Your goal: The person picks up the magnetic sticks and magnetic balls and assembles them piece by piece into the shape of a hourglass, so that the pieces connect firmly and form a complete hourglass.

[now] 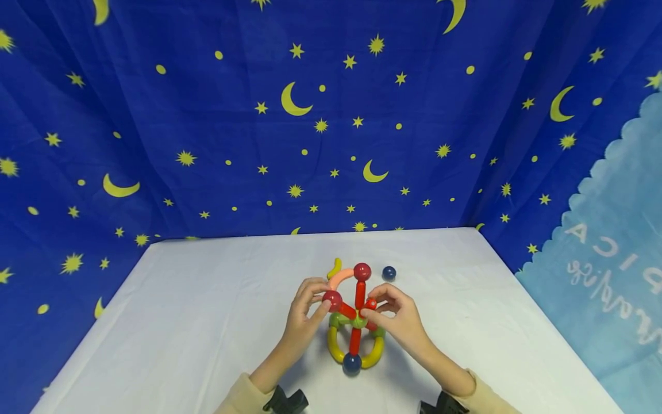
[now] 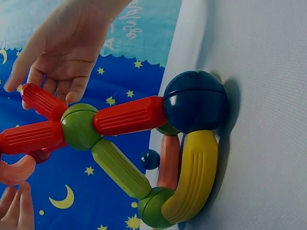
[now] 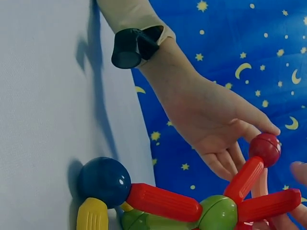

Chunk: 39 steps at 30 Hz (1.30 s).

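A magnetic ball-and-rod structure stands on the table. Its green center ball (image 1: pixel 359 319) joins several red rods, and a dark blue ball (image 2: pixel 195 101) sits at the base beside a yellow curved rod (image 2: pixel 194 175). My left hand (image 1: pixel 300 316) grips a red ball (image 3: pixel 265 149) at the end of one red rod, thumb and fingers around it. A pink curved rod (image 1: pixel 341 278) runs from that ball to another red ball (image 1: pixel 362 271) on top of an upright red rod (image 1: pixel 360 294). With thumb and fingers my right hand (image 1: pixel 398 316) pinches the outward-slanting red rod (image 2: pixel 44 100).
Behind the structure, a loose dark blue ball (image 1: pixel 389 273) and a yellow curved piece (image 1: pixel 336 268) lie on the white table (image 1: pixel 207 322). A blue star-and-moon cloth (image 1: pixel 248 144) hangs at the back and sides, with a light blue cloth (image 1: pixel 615 230) at right.
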Each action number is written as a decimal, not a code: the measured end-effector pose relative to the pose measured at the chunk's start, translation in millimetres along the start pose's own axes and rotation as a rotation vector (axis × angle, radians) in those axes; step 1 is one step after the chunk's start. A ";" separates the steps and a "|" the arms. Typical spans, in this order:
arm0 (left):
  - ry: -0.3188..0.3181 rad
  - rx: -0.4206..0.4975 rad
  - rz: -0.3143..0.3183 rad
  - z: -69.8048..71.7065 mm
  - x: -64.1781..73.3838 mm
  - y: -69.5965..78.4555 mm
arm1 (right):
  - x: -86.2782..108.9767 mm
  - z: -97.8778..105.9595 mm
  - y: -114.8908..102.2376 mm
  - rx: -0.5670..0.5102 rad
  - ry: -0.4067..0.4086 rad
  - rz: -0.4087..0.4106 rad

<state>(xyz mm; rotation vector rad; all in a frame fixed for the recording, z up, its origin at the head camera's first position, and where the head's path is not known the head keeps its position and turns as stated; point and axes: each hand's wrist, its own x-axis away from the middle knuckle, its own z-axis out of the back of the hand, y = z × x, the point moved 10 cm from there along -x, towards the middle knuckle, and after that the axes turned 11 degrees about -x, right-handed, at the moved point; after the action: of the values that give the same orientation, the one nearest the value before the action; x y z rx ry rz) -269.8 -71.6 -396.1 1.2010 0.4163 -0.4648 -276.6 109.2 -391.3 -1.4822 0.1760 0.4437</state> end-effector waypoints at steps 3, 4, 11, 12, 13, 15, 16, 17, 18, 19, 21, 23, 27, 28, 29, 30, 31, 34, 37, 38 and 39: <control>-0.040 0.043 0.004 -4.0 1.0 -1.2 | -3.7 7.9 -0.6 -0.016 0.049 0.025; -0.047 0.056 0.001 -4.7 1.2 -1.3 | -6.5 13.5 1.3 -0.026 0.081 0.025; -0.056 0.061 -0.014 -5.1 1.2 -0.8 | -43.7 78.0 49.2 0.051 0.312 -0.038; -0.055 0.059 -0.009 -4.9 1.3 -1.2 | -49.4 85.0 59.3 0.104 0.309 -0.055; -0.055 0.053 -0.008 -4.9 1.5 -1.5 | -54.7 90.4 69.8 0.156 0.295 -0.077; -0.055 0.039 0.001 -4.6 2.0 -2.9 | -63.2 95.5 91.2 0.261 0.236 -0.140; -0.055 0.029 0.002 -4.6 2.3 -3.4 | -66.2 95.4 102.1 0.289 0.189 -0.174; -0.057 0.020 0.004 -4.7 2.2 -4.0 | -68.5 94.2 112.5 0.296 0.144 -0.207; -0.060 0.008 0.003 -4.8 2.2 -4.4 | -69.9 92.0 121.9 0.294 0.100 -0.241; -0.061 -0.006 0.002 -4.9 2.3 -4.7 | -71.0 89.4 129.9 0.291 0.059 -0.266; -0.065 -0.020 -0.005 -5.2 2.0 -4.2 | -72.5 84.9 140.9 0.274 0.004 -0.299; -0.067 -0.029 -0.014 -5.2 1.4 -3.0 | -74.5 81.6 145.5 0.260 -0.019 -0.298; -0.072 -0.024 -0.020 -5.6 0.3 -1.7 | -78.0 81.1 144.7 0.270 0.004 -0.266; -0.071 -0.022 -0.020 -5.6 0.2 -1.5 | -78.3 81.3 144.3 0.276 0.010 -0.263; -0.072 -0.020 -0.021 -5.7 0.0 -1.3 | -78.4 81.6 143.8 0.279 0.017 -0.263; -0.073 -0.019 -0.016 -5.8 0.1 -1.7 | -77.9 82.5 143.6 0.286 0.027 -0.265; -0.073 -0.017 -0.014 -5.9 0.2 -1.7 | -77.0 83.8 143.1 0.288 0.041 -0.273; -0.072 -0.021 -0.004 -5.3 0.5 -1.9 | -73.2 87.4 135.4 0.272 0.094 -0.278; -0.073 -0.029 0.000 -4.9 0.5 -1.8 | -66.7 89.9 116.6 0.221 0.155 -0.255; -0.073 -0.030 -0.002 -5.1 0.2 -1.6 | -64.1 89.8 107.9 0.192 0.167 -0.240; -0.072 -0.031 -0.006 -5.2 -0.2 -1.3 | -60.9 89.4 97.7 0.166 0.177 -0.224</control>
<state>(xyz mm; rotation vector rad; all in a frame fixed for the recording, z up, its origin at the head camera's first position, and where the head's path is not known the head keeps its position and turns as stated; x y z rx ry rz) -271.0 -67.0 -398.6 1.1500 0.3637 -0.5037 -383.9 188.9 -449.6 -1.3585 0.1798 0.1145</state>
